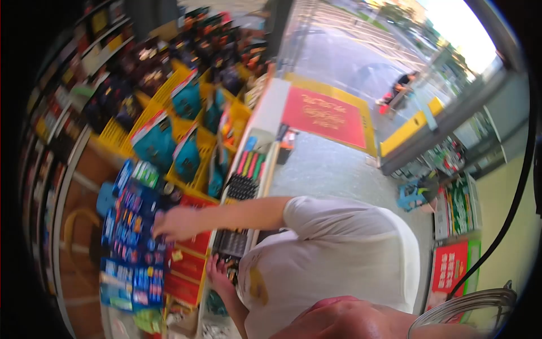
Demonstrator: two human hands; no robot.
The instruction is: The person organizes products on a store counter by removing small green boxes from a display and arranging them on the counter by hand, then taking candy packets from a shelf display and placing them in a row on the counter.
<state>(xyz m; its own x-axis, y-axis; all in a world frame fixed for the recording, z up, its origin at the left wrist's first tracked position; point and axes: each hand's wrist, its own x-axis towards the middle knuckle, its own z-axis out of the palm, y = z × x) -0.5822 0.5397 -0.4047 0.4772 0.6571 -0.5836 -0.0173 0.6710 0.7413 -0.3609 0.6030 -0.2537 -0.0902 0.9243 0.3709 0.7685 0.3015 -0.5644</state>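
My right hand (179,222) reaches out over a display of blue packets (131,226). Its fingers point down toward the packets and are blurred, so whether they grip one is unclear. Lower down, my left hand (218,273) rests at the edge of the counter display with its fingers apart, and nothing shows in it. Red boxes (183,287) lie between the two hands and the blue packets. Close to my right forearm are dark trays of small goods (230,243).
Yellow baskets (179,130) hold teal bags (153,141) beyond the packets. Coloured marker-like sticks (250,165) line the counter. A red mat (324,116) lies by the doorway; outside, a person (402,85) is visible. Cartons (454,209) stand at the right.
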